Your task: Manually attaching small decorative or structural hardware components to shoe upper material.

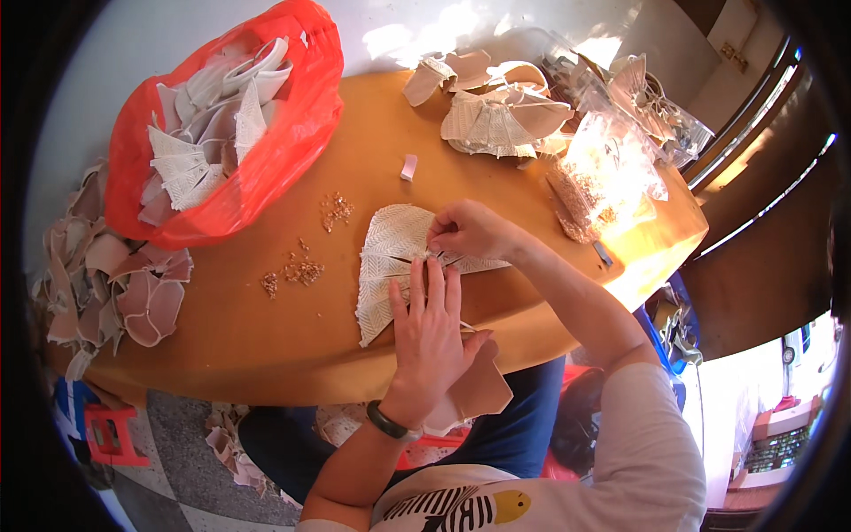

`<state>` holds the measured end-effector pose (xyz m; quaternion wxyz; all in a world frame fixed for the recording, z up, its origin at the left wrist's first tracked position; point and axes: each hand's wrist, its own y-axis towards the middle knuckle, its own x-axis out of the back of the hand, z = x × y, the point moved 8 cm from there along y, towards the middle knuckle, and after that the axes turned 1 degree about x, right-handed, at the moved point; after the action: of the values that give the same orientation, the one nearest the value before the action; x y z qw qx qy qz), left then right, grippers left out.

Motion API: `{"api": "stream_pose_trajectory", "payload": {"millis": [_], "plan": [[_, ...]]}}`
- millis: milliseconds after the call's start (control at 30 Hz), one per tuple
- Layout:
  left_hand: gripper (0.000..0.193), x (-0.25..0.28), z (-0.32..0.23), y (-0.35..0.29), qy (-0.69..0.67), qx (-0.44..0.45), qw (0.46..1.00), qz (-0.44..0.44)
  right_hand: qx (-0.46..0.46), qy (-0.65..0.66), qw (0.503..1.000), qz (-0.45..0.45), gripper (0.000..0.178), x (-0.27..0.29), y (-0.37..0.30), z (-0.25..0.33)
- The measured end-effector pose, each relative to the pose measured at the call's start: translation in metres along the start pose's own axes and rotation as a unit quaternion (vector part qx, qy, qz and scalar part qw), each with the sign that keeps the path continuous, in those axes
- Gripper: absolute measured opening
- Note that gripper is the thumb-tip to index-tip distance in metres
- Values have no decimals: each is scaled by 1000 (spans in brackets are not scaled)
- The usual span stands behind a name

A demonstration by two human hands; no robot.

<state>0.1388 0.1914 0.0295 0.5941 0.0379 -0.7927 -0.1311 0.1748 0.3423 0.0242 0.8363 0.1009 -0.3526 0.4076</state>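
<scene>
A cream textured shoe-upper piece [390, 235] with slits lies spread near the table's front edge, its smooth beige part [479, 390] hanging over that edge. My left hand [430, 337] rests flat on it, fingers stretched out. Against the middle of the piece, my right hand [470, 229] has its fingertips pinched together; whatever they hold is hidden. To the left of the piece lie small heaps of shiny gold-coloured bits [303, 269], with another little heap [335, 213] farther back. Behind the piece sits a small pale pink strip [409, 168].
A red plastic bag [306, 155] full of similar pieces stands at the back left, beside a pile of pinkish pieces [151, 306]. More uppers [501, 120] are heaped at the back right, near a clear bag of copper-coloured bits [581, 199]. A red stool [115, 434] is on the floor.
</scene>
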Motion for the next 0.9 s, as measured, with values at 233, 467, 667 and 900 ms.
{"api": "stream_pose_trajectory", "payload": {"millis": [233, 467, 667, 900], "plan": [[94, 0, 0, 0, 0, 5, 1000, 6, 41, -32, 998, -35, 13, 4, 0, 3], [95, -2, 1, -4, -10, -4, 1000, -4, -25, -72, 996, -44, 21, 10, 8, -2], [99, -3, 2, -5, -15, -4, 1000, -7, -65, -152, 983, 84, 25, 11, 34, 9], [103, 4, 9, -7, -54, -34, 997, -36, 155, -76, 983, -57, 16, -8, 91, 67]]}}
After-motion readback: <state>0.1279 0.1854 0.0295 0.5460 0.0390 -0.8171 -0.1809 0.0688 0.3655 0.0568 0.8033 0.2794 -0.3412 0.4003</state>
